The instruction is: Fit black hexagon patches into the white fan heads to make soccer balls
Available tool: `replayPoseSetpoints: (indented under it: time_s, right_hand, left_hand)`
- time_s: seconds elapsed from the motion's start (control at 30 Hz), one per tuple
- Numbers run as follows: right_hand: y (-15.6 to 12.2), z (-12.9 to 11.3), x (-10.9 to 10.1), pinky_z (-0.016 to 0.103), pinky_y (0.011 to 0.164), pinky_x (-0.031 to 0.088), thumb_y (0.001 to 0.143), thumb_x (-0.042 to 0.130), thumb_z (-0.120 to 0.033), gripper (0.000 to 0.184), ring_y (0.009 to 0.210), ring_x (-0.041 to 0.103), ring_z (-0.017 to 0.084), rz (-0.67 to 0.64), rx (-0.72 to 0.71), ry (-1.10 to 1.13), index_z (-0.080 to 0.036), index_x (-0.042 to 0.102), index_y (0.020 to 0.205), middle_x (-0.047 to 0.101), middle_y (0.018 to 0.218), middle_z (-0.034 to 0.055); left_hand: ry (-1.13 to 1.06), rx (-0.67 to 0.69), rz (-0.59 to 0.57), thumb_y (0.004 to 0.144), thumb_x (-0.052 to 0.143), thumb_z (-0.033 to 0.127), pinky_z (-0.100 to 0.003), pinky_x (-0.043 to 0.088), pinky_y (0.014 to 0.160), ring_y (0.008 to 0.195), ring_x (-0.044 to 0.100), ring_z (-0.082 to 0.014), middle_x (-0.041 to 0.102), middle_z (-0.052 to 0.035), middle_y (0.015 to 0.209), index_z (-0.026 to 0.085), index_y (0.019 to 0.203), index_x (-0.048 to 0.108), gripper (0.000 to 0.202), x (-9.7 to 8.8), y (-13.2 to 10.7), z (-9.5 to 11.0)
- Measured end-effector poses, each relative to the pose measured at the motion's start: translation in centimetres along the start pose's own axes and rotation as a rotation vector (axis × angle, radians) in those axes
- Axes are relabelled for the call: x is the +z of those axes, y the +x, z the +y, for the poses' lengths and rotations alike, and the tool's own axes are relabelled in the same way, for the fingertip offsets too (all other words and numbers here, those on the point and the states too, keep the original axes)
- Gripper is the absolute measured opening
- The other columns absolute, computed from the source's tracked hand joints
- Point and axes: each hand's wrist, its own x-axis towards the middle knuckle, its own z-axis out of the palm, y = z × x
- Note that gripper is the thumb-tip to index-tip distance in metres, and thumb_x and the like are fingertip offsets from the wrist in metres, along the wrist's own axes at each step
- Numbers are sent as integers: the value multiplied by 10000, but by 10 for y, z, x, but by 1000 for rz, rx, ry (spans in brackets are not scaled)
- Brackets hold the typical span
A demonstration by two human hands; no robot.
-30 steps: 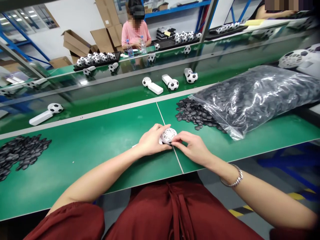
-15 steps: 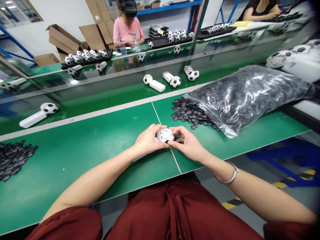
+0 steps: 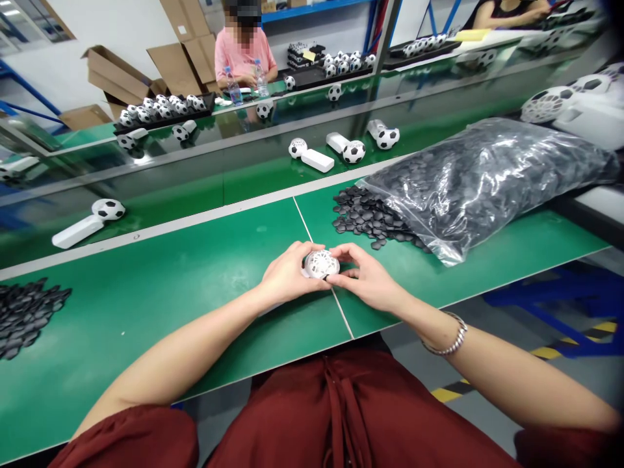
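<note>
Head view: both hands close round a white latticed ball low over the table's seam.
The left hand (image 3: 292,268) cups the ball (image 3: 322,264) from the left, thumb near and fingers far, likely to steady it; a pale edge under that wrist may be its handle. The right hand (image 3: 373,278) pinches the ball's right side between thumb and fingertips, seemingly for fine pressure at the near rim, where a dark spot is too small to identify. The lattice faces up, which leaves it open to view. Loose black pieces (image 3: 363,218) spill from the plastic bag (image 3: 482,185) onto the table (image 3: 195,325), far right of the hands, probably for easy reach; another black heap (image 3: 29,315) lies at left.
</note>
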Motion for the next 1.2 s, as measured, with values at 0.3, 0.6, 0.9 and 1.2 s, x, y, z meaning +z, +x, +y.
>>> replayPoseSetpoints:
  time_s: [0.3, 0.6, 0.9, 1.2]
  right_hand:
    - [1, 0, 0, 334, 706, 504, 708, 649, -261, 327, 963, 517, 203, 30, -37, -201, -210, 493, 990, 515, 1042, 54]
    - [9, 4, -25, 298, 641, 496, 777, 592, -310, 201, 890, 551, 195, 20, -118, -335, -205, 548, 943, 559, 965, 53]
    - [15, 33, -101, 356, 729, 458, 766, 612, -264, 114, 807, 554, 218, 153, -33, -957, -208, 636, 862, 553, 842, 56]
    - [0, 6, -60, 283, 618, 464, 797, 564, -264, 68, 653, 567, 157, -1, -94, -571, -204, 596, 801, 620, 734, 13]
  left_hand:
    - [-17, 4, -5, 594, 727, 418, -339, 470, 793, 923, 557, -203, 552, -21, 1077, 269, 1176, 492, 646, 1, 0, -4]
    - [115, 38, -16, 672, 659, 407, -346, 463, 821, 971, 551, -210, 540, -29, 1112, 268, 1223, 449, 606, -1, -5, 2]
    - [350, 325, -203, 701, 574, 186, -406, 374, 909, 1096, 481, -240, 552, -38, 1208, 261, 1264, 424, 588, -26, 12, -10]
    - [432, 342, -24, 713, 377, -17, -439, 309, 954, 1139, 418, -223, 535, -54, 1222, 272, 1256, 464, 621, -18, 5, -18]
